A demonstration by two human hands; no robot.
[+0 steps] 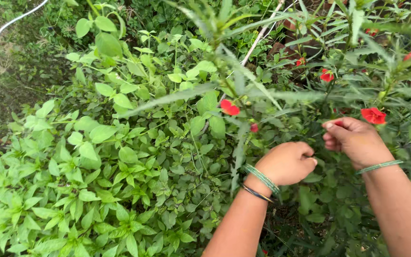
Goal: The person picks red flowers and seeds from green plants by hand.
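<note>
Left hand [287,163] is curled into a fist among thin green stems; right hand [353,139], fingers bunched, is pinched beside a soft red petalled flower [373,115]. Several red blooms are counted; glass-like green bangles [261,178] are worn.

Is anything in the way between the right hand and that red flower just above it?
Nothing visible: the right hand sits directly below the small red flower, with only thin green leaves around it.
</note>
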